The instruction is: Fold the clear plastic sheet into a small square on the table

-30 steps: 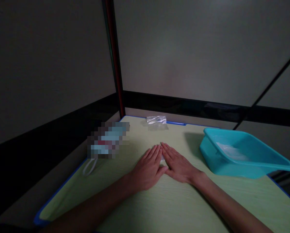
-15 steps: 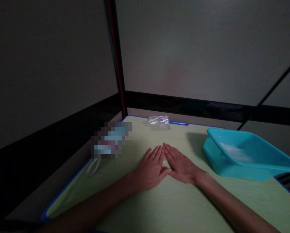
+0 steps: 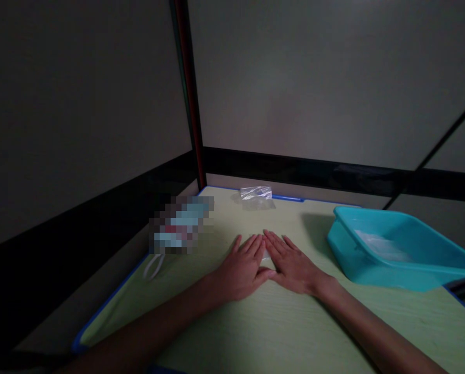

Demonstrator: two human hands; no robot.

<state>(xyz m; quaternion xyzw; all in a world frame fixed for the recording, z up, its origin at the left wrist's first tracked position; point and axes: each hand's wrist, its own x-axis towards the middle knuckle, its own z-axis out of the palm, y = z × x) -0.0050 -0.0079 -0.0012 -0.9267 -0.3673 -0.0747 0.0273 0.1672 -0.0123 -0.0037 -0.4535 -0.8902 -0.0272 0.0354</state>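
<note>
My left hand (image 3: 243,267) lies palm down and flat on the table (image 3: 295,332), fingers stretched forward. Beside it my right hand (image 3: 292,262) also presses flat, its fingertips and thumb meeting those of the left. Between and beneath the hands shows a small bit of a clear, whitish plastic piece (image 3: 266,254); the rest is covered, so I cannot tell its full shape. Neither hand is gripping anything.
A turquoise plastic basket (image 3: 396,272) with flat whitish packets (image 3: 380,245) inside stands at the right. Crinkled clear plastic (image 3: 256,194) lies near the table's far edge. At the left is a pixelated item with a white loop strap (image 3: 153,266). Walls close in behind and left.
The right hand's fingers have spread slightly, and the left index finger has shifted a little. Both hands stay flat in nearly the same place. The view has moved slightly.
</note>
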